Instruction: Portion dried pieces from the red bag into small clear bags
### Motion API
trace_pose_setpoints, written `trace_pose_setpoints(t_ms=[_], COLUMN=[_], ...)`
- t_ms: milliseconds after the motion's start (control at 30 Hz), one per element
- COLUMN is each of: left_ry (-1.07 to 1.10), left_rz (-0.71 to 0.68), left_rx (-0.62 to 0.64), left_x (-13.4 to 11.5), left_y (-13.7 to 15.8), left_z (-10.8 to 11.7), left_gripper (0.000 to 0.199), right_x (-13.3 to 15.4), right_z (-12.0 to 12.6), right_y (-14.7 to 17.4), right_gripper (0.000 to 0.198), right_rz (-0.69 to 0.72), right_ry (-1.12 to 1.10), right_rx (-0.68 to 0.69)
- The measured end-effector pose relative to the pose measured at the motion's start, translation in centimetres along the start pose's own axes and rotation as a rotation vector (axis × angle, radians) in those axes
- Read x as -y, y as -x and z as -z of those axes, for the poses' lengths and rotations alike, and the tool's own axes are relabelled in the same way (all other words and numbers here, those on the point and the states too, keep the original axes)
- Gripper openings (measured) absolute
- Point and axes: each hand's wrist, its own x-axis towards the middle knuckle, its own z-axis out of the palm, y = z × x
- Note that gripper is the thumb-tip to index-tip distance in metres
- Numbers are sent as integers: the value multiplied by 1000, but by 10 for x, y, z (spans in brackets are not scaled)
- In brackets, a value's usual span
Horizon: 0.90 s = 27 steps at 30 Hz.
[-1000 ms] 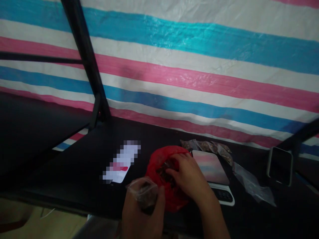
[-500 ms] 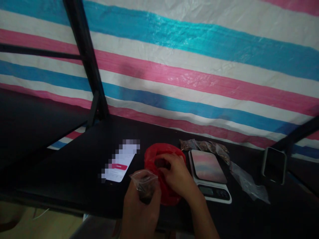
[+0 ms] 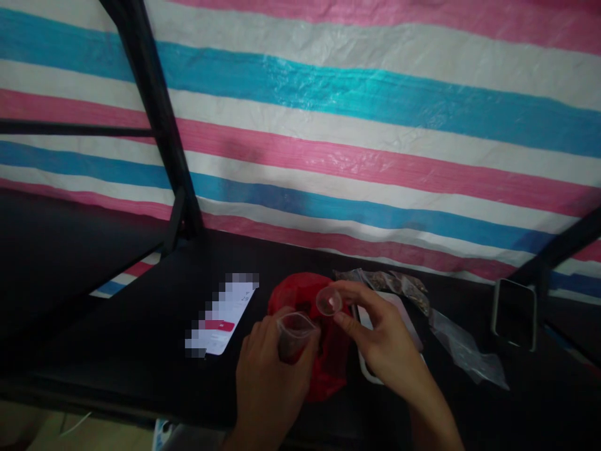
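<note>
My left hand is closed around a small clear zip bag, whose mouth gapes upward. Between the thumb and fingers of my right hand is a small clear plastic cup, its round rim turned towards me. Both hands are over a red plastic bag that lies open on the black table; what it contains is too dark to make out. Under my right hand, partly covered, sits a white kitchen scale.
Several filled zip bags with brown bits lie behind the scale. Flat clear bags are to their right. A lit phone lies at left; a dark phone stands at right. Striped sheeting hangs behind, beside a black post.
My right hand has come up out of the red bag with the small cup and moved right, over the scale. The zip bag in my left hand has shifted right, its mouth wider.
</note>
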Motion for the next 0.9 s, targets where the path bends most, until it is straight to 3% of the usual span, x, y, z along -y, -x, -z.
trace_pose_setpoints(t_ms=[167, 333, 467, 567, 700, 900], left_ry=[-199, -267, -236, -162, -17, 97], left_rz=[-234, -267, -248, -204, -70, 49], left_rx=[-38, -28, -25, -50, -138, -207], left_x=[-4, -9, -10, -10, -7, -4], left_y=[4, 7, 8, 7, 1, -6], left_z=[-10, -19, -26, -27, -24, -14], left_gripper=[26, 27, 30, 26, 19, 34], right_x=[18, 16, 15, 10, -7, -18], right_z=[0, 0, 4, 8, 2, -28], right_y=[12, 22, 22, 16, 6, 3], right_gripper=[46, 66, 64, 52, 46, 47], right_rz=[145, 272, 322, 271, 103, 6], right_ry=[159, 433, 493, 429, 412, 243], right_rx=[89, 121, 79, 31, 15, 94])
